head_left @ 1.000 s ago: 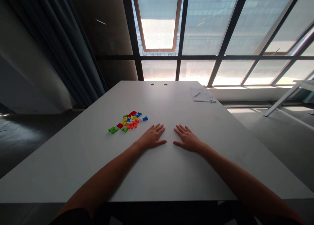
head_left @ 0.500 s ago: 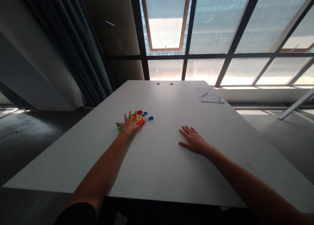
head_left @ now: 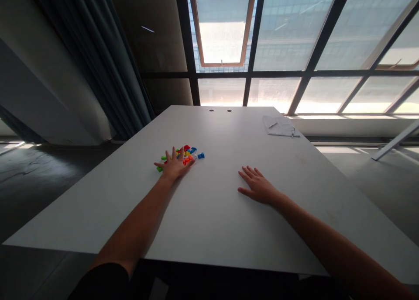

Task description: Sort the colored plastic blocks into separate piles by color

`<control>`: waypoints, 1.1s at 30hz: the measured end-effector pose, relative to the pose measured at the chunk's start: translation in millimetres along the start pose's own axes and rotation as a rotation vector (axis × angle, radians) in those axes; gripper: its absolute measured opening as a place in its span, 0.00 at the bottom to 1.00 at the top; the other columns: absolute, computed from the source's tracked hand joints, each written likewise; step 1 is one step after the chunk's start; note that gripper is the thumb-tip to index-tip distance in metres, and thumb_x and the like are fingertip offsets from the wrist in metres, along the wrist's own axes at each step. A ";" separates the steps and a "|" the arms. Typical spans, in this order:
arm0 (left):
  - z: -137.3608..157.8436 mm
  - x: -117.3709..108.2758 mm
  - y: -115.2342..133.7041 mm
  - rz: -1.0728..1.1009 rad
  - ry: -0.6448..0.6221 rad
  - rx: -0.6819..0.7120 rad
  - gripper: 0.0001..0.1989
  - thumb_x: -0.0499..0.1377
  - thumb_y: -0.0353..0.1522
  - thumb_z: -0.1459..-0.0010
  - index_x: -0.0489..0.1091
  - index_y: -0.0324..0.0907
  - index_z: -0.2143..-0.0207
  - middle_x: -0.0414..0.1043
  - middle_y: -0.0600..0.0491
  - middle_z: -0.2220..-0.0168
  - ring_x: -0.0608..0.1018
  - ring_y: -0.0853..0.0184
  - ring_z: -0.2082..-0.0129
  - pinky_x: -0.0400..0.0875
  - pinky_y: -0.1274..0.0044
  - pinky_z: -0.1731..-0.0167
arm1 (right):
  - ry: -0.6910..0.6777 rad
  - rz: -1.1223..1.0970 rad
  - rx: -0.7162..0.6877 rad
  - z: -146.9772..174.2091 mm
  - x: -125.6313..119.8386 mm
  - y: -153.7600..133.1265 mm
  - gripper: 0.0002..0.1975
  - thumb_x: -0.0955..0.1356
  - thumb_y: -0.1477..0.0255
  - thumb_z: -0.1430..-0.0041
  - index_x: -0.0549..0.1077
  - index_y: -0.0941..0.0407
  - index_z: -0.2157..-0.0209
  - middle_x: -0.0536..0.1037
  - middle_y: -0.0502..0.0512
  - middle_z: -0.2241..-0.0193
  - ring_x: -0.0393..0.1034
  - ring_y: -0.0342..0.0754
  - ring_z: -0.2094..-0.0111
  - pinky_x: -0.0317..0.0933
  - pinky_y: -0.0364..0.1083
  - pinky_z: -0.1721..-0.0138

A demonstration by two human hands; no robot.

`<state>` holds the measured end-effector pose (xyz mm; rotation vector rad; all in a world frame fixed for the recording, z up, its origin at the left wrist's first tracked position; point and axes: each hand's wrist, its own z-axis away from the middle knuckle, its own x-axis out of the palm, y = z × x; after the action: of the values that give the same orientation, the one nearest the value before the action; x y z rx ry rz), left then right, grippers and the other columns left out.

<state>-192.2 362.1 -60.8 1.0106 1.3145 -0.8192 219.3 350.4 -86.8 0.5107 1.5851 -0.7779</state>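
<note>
Small multicoloured pieces appeared to be smooth plastic. The white, straight-edged desk was smooth, faintly glossy. The dark-blue pleated curtain was matt cloth; the flat white sheet resembled paper.

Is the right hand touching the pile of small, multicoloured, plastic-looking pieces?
Apart: the head view shows white tabletop between the right hand and the multicoloured pieces.

A left hand, spread wide, partly covers brightly colored pieces on a white desk as the right hand lies flat, well apart.
</note>
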 end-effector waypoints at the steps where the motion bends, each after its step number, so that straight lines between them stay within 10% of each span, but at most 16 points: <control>1: -2.3 0.6 0.0 0.014 0.022 0.018 0.50 0.38 0.68 0.39 0.36 0.58 0.22 0.27 0.48 0.21 0.37 0.32 0.24 0.41 0.26 0.41 | -0.003 0.000 0.004 0.1 -0.2 -0.3 0.49 0.55 0.37 0.31 0.56 0.59 0.25 0.50 0.65 0.25 0.41 0.63 0.24 0.39 0.63 0.25; 19: -43.4 -3.9 10.8 -0.038 -0.129 0.316 0.42 0.45 0.67 0.39 0.52 0.69 0.26 0.38 0.57 0.21 0.47 0.33 0.26 0.39 0.29 0.38 | 0.000 -0.009 0.004 2.7 -2.3 -2.1 0.49 0.54 0.37 0.31 0.56 0.58 0.25 0.50 0.65 0.25 0.41 0.61 0.23 0.38 0.63 0.25; 33: 45.5 6.1 101.0 0.053 -0.199 0.799 0.40 0.54 0.65 0.39 0.55 0.70 0.27 0.43 0.57 0.22 0.50 0.38 0.25 0.37 0.38 0.33 | 0.079 -0.106 0.042 -0.1 4.9 2.0 0.50 0.59 0.41 0.30 0.38 0.58 0.22 0.45 0.69 0.24 0.40 0.60 0.23 0.40 0.63 0.25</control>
<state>-81.4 357.6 -55.5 1.5204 0.7754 -1.4151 219.9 351.3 -91.9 0.4962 1.6826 -0.8813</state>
